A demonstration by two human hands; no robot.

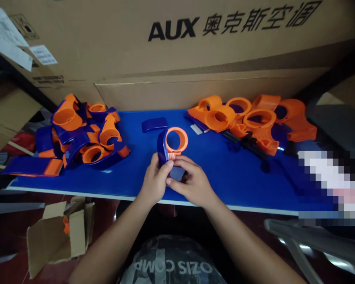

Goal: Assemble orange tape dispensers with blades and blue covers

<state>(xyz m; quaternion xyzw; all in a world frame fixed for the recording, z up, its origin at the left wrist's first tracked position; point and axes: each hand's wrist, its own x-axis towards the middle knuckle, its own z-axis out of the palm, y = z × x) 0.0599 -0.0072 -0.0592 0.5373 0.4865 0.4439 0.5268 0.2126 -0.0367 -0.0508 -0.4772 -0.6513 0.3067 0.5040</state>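
Note:
In the head view, an orange and blue tape dispenser (pixel 177 141) is held upright over the table's front half, its orange ring at the top. My left hand (pixel 154 179) is closed round its blue curved side, thumb pressed on the front. My right hand (pixel 193 181) is closed on the lower part of the dispenser from the right, its fingers bent. Between my thumbs and fingers shows a greyish, translucent piece (pixel 176 173); whether it belongs to the dispenser I cannot tell. Just behind lies a loose blue curved cover (pixel 154 124).
Tape dispensers are heaped at the left (pixel 66 118), and orange dispenser parts (pixel 259 118) at the right, with a black tool-like object (pixel 245 144) before them. A large cardboard box (pixel 171 59) stands behind the blue table (pixel 130 185). An open carton (pixel 50 240) sits on the floor.

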